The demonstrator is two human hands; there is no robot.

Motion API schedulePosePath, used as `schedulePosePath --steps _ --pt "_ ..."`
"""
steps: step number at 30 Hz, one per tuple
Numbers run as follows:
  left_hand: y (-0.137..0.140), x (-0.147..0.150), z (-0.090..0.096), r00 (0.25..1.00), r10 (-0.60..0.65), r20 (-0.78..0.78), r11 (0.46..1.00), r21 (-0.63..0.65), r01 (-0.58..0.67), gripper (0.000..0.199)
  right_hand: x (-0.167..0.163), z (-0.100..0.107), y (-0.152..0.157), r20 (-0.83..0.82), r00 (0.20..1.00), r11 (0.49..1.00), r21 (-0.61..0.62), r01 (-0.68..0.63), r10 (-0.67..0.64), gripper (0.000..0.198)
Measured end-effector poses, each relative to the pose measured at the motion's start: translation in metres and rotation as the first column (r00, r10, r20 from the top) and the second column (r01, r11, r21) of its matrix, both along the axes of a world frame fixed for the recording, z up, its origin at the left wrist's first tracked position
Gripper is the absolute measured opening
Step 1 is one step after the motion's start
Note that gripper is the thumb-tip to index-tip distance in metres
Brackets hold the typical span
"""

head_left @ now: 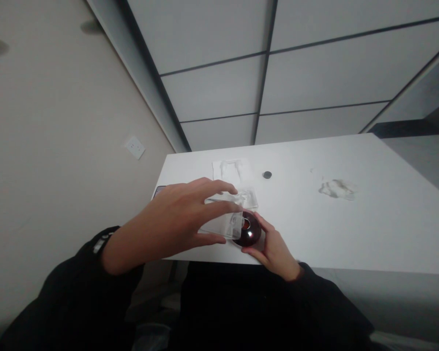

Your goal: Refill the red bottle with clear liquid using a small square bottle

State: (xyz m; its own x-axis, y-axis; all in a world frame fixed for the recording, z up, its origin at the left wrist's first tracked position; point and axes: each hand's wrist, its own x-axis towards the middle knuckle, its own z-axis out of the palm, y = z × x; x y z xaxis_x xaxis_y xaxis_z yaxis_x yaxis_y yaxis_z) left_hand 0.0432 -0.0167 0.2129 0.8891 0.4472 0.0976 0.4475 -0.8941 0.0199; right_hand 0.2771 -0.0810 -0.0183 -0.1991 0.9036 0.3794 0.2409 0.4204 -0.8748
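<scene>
My left hand (190,209) grips a clear, flat-sided bottle (225,225) between its fingers and thumb. The bottle is tipped on its side, and its neck end is at the small round opening of a glossy dark-red round pot (251,234). Whether the two touch, or anything flows between them, I cannot tell. My right hand (274,246) is closed around the pot's right side, with the thumb low and the fingers behind. Just beyond the bottle lies clear plastic packaging (250,197), partly behind my left fingers.
On the white table (369,229) are a small dark round cap or disc (267,174) and a crumpled clear plastic wrapper (337,189). A white sheet with moulded plastic (230,170) lies at the back. A dark-edged flat object (158,190) shows by the left edge, near the wall.
</scene>
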Motion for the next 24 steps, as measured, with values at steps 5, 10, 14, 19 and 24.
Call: schedulePosePath --steps 5,10,14,19,24 --pt "0.0012 0.0008 -0.0002 1.0 -0.012 0.007 1.0 0.005 0.012 0.049 -0.0002 0.0005 0.0004 0.001 1.0 0.999 -0.033 -0.001 0.002 0.091" --pt "0.0014 0.002 0.0004 1.0 -0.022 0.014 1.0 0.012 0.022 0.048 -0.0003 0.002 0.0007 -0.01 1.0 1.0 -0.005 -0.003 0.003 0.089" --pt "0.0014 0.0036 0.0015 1.0 -0.029 0.005 0.999 0.027 0.029 0.044 -0.0001 0.0033 0.0012 0.002 1.0 1.0 0.009 0.005 -0.005 0.089" --pt "0.0021 0.0064 0.0018 0.999 -0.044 0.009 0.999 0.031 0.043 0.043 0.0 0.005 0.0015 0.007 1.0 1.0 0.009 0.007 -0.008 0.09" --pt "0.0022 0.0089 0.002 0.999 -0.05 0.012 0.998 0.03 0.05 0.043 0.0003 0.0053 0.0011 0.029 0.999 1.0 0.013 0.014 -0.015 0.089"
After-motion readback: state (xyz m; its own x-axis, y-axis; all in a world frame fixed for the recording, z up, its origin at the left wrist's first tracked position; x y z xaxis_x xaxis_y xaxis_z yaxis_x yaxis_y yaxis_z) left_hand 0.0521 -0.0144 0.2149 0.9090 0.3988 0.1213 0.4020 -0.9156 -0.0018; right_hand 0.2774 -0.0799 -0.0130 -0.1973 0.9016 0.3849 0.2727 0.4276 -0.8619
